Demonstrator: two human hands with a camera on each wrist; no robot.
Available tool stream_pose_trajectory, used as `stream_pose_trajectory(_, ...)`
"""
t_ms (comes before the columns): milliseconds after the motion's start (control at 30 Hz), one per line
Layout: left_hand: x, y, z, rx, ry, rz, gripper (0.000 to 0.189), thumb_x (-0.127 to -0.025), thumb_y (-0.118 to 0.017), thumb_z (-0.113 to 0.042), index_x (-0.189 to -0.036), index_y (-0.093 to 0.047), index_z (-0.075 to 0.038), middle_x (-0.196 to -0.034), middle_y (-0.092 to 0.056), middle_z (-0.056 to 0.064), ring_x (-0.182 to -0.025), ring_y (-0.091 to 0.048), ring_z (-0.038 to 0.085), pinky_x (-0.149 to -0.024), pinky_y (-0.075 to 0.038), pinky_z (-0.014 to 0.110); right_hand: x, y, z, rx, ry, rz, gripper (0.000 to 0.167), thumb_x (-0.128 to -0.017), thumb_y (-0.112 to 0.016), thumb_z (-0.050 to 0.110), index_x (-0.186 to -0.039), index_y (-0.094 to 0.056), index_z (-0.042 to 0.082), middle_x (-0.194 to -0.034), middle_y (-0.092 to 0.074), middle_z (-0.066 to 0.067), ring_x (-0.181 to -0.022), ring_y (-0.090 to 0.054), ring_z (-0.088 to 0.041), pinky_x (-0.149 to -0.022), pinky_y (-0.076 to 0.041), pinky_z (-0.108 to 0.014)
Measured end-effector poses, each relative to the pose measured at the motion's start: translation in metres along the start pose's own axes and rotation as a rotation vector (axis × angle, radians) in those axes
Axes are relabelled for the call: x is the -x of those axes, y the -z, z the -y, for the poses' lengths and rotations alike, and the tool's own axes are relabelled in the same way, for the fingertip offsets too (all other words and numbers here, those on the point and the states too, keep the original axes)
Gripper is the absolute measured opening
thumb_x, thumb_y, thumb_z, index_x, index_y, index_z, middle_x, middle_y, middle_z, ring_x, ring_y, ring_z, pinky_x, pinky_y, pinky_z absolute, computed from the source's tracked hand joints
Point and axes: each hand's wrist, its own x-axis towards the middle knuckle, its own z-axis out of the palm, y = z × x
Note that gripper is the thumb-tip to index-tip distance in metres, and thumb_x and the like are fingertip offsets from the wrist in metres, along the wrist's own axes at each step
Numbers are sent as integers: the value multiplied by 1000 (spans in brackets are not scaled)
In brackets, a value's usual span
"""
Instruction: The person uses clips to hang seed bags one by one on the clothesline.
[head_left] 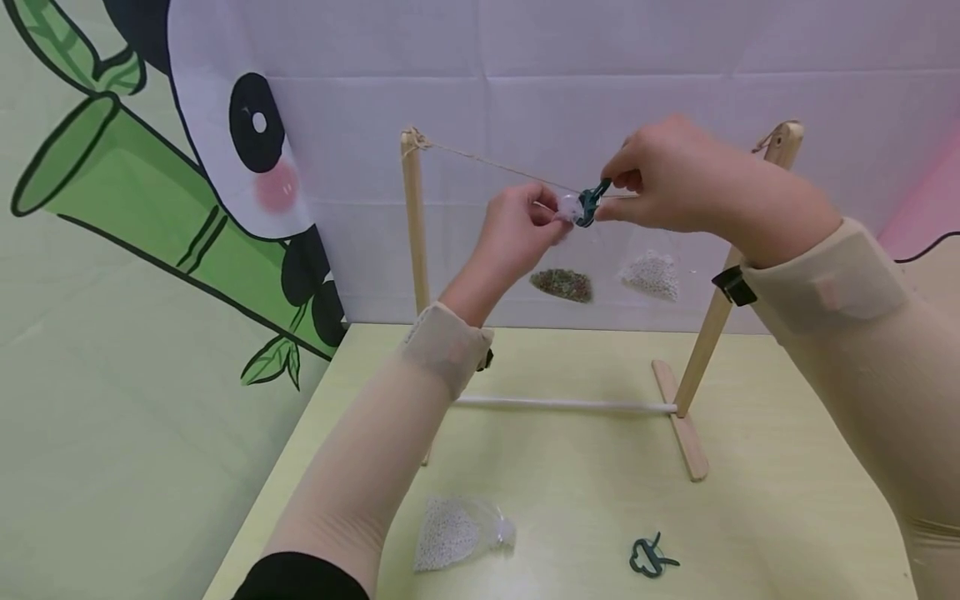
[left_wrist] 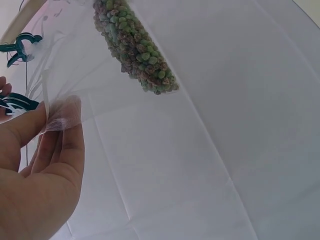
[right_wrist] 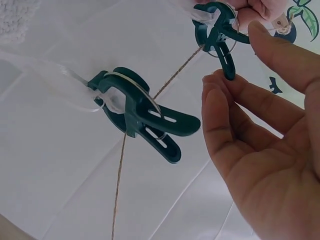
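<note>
creased white cloth (head_left: 600, 42), printed with a panda at upper left, hangs behind a pale yellow wood-grain table (head_left: 570, 358), over which thin brown twine (head_left: 495, 163) stretches between a slim wooden left post (head_left: 415, 225) and a leaning wooden right post (head_left: 705, 350). just right of the head view's upper centre, the left hand (head_left: 513, 229) pinches the gathered neck of a clear plastic bag of green and brown pellets (head_left: 562, 285), its filled end hanging below the fingers, while the right hand (head_left: 667, 175) pinches the handles of a dark green plastic spring clip (head_left: 590, 202) between thumb and fingertips. what matters is how clip and neck line up: the clip's long axis slants, handles up and right toward the right hand, mouth down and left onto the neck, so the left hand is nearer the bag and the right nearer the handles; whether the mouth also grips the twine, i cannot tell. for room, bare twine runs from the clip to the left post; on the other side a second dark green clip (right_wrist: 136, 112) and a hanging clear bag of white beads (head_left: 649, 275) sit near. well below, toward the bottom edge, a clear bag of white beads on the table (head_left: 453, 533) and a loose green clip (head_left: 656, 557) lie apart.
</note>
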Motion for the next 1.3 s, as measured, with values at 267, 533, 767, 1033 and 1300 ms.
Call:
stream_pose_trajectory(267,6,-3,7,29,-33,-23,16,-92,-79,-15,-99,-68,-6,-89,-73,2,-82,-70,12,-77,-55,29,10,-6,-2,-19,49,-69,33,-88,-83,18,-112,-75,-4,-95,-68,-15,-85,-62,-30,-72,-53,-45)
stream_pose_trajectory(533,13,-5,12,43,-10,-22,28,-92,-79,-19,-113,-70,-4,-98,-73,2,-90,-68,11,-80,-55,30,21,-12,-4,-50,41,-153,38,-90,-81,15,-120,-70,-6,-100,-68,-18,-87,-62,-31,-75,-53,-47)
stream_pose_trajectory(767,25,-2,19,45,-4,-43,33,-91,-80,-20,-118,-69,-5,-103,-72,1,-94,-67,11,-82,-55,27,37,-19,-10,-75,115,-299,39,-87,-83,9,-120,-70,-6,-103,-70,-18,-90,-63,-32,-77,-52,-48)
stream_pose_trajectory(1033,36,0,23,61,-29,-74,35,-92,-80,-18,-122,-68,-5,-108,-71,1,-98,-65,12,-86,-53,25,46,-25,-17,-76,235,-500,39,-79,-87,3,-115,-73,-6,-100,-73,-15,-85,-68,-29,-76,-51,-37)
stream_pose_trajectory(1300,53,3,25,96,-67,-105,35,-92,-78,-15,-123,-67,-4,-111,-70,2,-103,-64,13,-91,-50,23,60,-29,-16,-101,186,-528,43,-79,-88,4,-118,-73,-4,-109,-73,-15,-92,-70,-29,-87,-49,-21)
